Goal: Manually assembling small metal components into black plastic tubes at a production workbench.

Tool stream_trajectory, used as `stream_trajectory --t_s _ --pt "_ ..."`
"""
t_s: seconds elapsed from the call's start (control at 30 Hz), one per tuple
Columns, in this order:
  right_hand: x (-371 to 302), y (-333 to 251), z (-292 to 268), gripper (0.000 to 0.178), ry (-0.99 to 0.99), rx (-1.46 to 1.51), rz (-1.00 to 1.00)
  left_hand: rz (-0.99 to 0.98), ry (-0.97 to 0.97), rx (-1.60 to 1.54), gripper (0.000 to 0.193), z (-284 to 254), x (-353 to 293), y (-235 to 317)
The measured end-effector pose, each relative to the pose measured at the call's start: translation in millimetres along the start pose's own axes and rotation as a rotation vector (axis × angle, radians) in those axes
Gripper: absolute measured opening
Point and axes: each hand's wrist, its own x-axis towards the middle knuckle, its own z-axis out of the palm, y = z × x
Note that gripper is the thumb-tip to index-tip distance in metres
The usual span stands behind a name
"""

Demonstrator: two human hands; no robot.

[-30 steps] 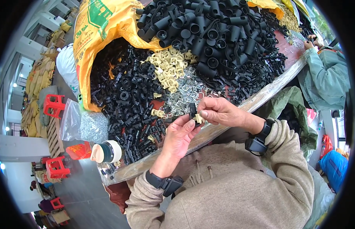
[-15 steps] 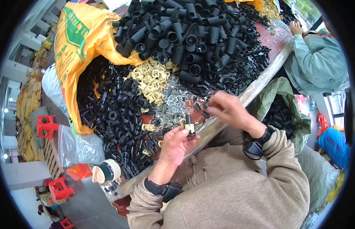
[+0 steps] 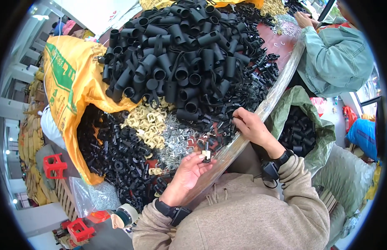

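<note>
My left hand [image 3: 190, 171] is closed, its thumb and fingertips pinching a small black plastic fitting with a cream clip [image 3: 206, 156] on it, held upright above the table's near edge. Farther right, my right hand [image 3: 252, 126] has its fingers curled down at the edge of a heap of small black parts [image 3: 251, 98]; whatever lies between the fingertips is too small to make out. Just beyond the left hand are bent metal wire clips [image 3: 174, 139] and a pile of cream plastic pieces [image 3: 146, 121].
Black tubes [image 3: 176, 50] form a tall heap at the back. A yellow woven sack [image 3: 68, 112] spills black fittings [image 3: 124, 160] on the left. On the right stands a green sack [image 3: 281, 114] of black parts. A co-worker's green sleeve [image 3: 322, 58] is at far right.
The view has shifted, so the heaps appear lower and farther left. My right hand has moved away from the left one to the small black parts. The left still grips the fitting.
</note>
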Motion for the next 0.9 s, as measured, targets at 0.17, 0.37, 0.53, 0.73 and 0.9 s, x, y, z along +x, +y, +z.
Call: stream_trajectory --t_s 0.17,0.37,0.53,0.73,0.9 --pt "7.8 -9.2 -16.6 0.011 -0.214 0.219 0.014 0.049 0.005 -0.033 0.022 20.0 27.1 8.5" --pt "15.6 -37.5 -21.7 0.011 -0.382 0.282 -0.059 0.118 -0.032 -0.062 0.024 51.0 38.3 13.6" --pt "11.0 -40.2 -7.4 0.013 -0.191 0.273 -0.168 0.155 -0.015 -0.062 0.022 51.7 35.4 12.4" --pt "5.2 -36.0 5.2 0.015 -0.018 0.203 -0.295 0.140 -0.055 -0.028 0.023 49.1 30.5 10.4" --pt "-3.9 -33.4 13.6 0.018 0.121 0.108 -0.429 0.120 -0.046 0.004 0.019 52.2 22.1 10.9"
